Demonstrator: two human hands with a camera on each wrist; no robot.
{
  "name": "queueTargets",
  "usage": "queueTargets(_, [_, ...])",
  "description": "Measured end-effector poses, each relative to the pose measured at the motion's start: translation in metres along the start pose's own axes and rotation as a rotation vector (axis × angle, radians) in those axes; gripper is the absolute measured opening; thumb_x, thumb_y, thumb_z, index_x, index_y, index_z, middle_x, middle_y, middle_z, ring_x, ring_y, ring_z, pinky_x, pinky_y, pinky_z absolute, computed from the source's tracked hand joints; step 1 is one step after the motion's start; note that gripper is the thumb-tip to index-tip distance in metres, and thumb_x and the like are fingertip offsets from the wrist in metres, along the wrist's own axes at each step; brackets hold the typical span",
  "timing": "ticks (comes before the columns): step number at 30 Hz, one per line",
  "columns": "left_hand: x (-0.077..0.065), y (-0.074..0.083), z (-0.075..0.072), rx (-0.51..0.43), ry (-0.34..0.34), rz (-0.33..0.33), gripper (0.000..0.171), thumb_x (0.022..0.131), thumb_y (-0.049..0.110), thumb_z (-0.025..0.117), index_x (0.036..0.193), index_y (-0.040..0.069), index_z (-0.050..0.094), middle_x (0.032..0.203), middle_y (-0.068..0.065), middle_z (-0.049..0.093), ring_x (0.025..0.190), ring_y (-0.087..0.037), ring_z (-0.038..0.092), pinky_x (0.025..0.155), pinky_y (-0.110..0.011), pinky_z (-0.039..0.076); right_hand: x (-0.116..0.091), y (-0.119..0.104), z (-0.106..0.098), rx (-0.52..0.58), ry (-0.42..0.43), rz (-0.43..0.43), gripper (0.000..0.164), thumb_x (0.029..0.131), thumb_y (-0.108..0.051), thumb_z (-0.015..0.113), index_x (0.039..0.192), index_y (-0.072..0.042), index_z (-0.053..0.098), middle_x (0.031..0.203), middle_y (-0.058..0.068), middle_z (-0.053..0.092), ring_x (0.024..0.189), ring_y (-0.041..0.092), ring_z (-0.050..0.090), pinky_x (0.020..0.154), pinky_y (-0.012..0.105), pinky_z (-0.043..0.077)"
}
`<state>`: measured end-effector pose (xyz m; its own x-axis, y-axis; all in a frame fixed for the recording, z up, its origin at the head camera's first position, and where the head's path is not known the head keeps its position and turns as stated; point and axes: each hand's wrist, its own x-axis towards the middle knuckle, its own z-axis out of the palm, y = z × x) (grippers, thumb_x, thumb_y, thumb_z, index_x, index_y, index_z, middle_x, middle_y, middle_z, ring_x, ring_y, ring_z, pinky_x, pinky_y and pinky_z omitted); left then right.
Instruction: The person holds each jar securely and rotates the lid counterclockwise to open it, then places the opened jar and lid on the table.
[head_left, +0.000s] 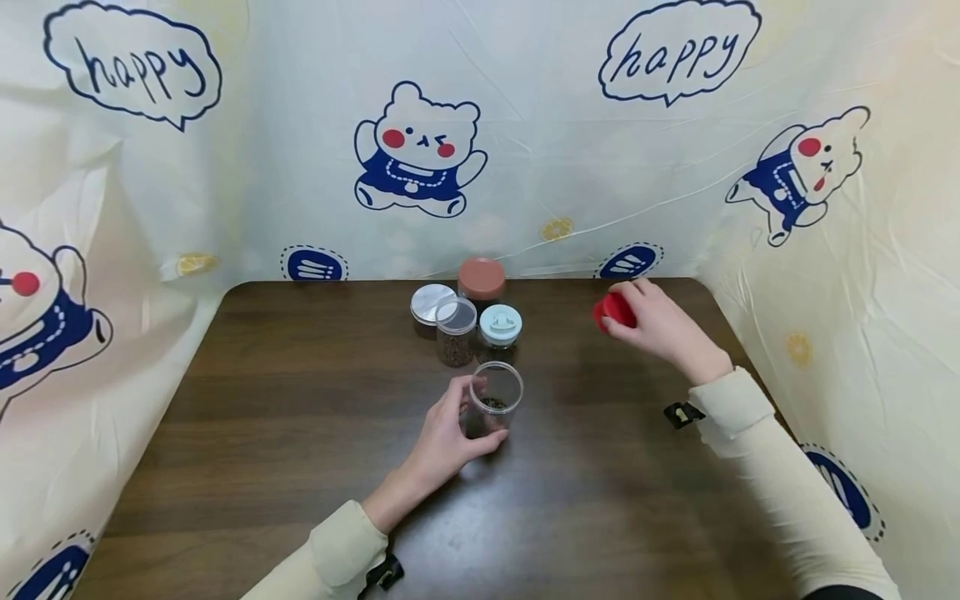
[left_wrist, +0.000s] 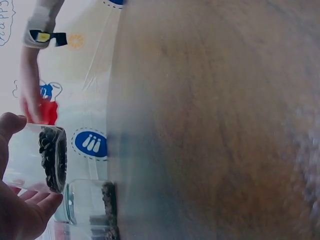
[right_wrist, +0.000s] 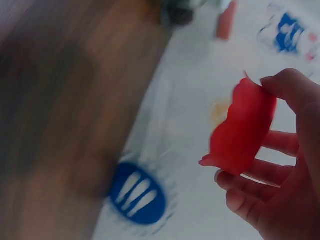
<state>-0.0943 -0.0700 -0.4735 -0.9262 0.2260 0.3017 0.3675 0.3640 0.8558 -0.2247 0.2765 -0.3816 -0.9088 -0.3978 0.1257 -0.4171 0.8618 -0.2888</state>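
My left hand (head_left: pixel 450 437) grips a clear jar (head_left: pixel 497 396) round its side, thumb and fingers on opposite walls. The jar has no lid on its mouth, and small dark dried bits (left_wrist: pixel 52 159) lie at its bottom. In the left wrist view its base is raised off the table. My right hand (head_left: pixel 663 325), off to the right and above the table, pinches a red wavy-edged piece (right_wrist: pixel 245 127) between thumb and fingers. It looks lid-like, but its exact kind is unclear. The two hands are well apart.
Behind the held jar several jars stand close together on the brown table (head_left: pixel 300 433): one silver-lidded (head_left: pixel 433 302), one pink-lidded (head_left: pixel 482 277), one light-blue-lidded (head_left: pixel 500 325), and a clear jar (head_left: pixel 456 337) with dark contents. A printed curtain (head_left: pixel 525 167) surrounds the table's back and sides.
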Motion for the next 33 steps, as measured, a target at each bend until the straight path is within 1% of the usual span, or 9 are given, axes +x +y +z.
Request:
queueTargets(5, [-0.001,-0.001,-0.001,0.022,0.017,0.027,0.068,0.073,0.013,0.095,0.127,0.004,0.054,0.119,-0.015,0.065,0.109,-0.025,0.071,0.095,-0.048,0.055,0.007,0.041,0.007,0.013,-0.094,0.101,0.053,0.096,-0.027,0.072,0.136,0.001,0.052,0.126,0.028,0.053,0.111,0.044,0.055,0.088,0.058,0.056])
queueTargets(10, [-0.001,0.0,-0.003,0.033,0.018,0.018,0.068,0.073,0.014,0.095,0.126,0.004,0.054,0.118,-0.013,0.063,0.107,-0.022,0.071,0.095,-0.046,0.055,0.013,0.063,0.016,0.023,-0.165,0.159,0.055,0.097,-0.025,0.07,0.138,0.004,0.049,0.127,0.033,0.05,0.111,0.047,0.053,0.09,0.06,0.055])
queueTargets(14, [-0.001,0.0,-0.005,0.039,0.024,0.017,0.069,0.073,0.014,0.095,0.127,0.004,0.054,0.12,-0.013,0.063,0.107,-0.022,0.07,0.095,-0.046,0.055,0.018,0.075,0.024,0.018,-0.203,0.197,0.056,0.098,-0.025,0.069,0.139,0.006,0.047,0.124,0.034,0.05,0.109,0.047,0.053,0.09,0.06,0.053])
queueTargets(21, [-0.003,0.0,-0.005,0.044,0.024,0.015,0.069,0.074,0.014,0.094,0.13,0.003,0.054,0.124,-0.017,0.063,0.108,-0.026,0.07,0.096,-0.047,0.055,0.026,0.092,0.038,-0.004,-0.263,0.242,0.06,0.096,-0.024,0.073,0.14,0.007,0.046,0.121,0.032,0.051,0.107,0.045,0.054,0.092,0.059,0.054])
queueTargets(27, [-0.004,0.0,-0.005,0.041,0.03,0.022,0.069,0.074,0.012,0.094,0.13,0.002,0.054,0.123,-0.016,0.064,0.107,-0.026,0.07,0.095,-0.046,0.055,0.03,0.097,0.045,-0.014,-0.297,0.269,0.063,0.095,-0.024,0.074,0.141,0.007,0.044,0.123,0.033,0.052,0.109,0.046,0.053,0.093,0.061,0.053])
queueTargets(33, [-0.004,-0.001,-0.008,0.037,0.038,-0.006,0.07,0.074,0.013,0.095,0.13,0.004,0.053,0.126,-0.015,0.063,0.114,-0.026,0.066,0.097,-0.046,0.055,0.031,0.102,0.051,-0.028,-0.311,0.265,0.058,0.095,-0.024,0.075,0.136,0.005,0.046,0.12,0.032,0.052,0.107,0.046,0.053,0.091,0.062,0.054])
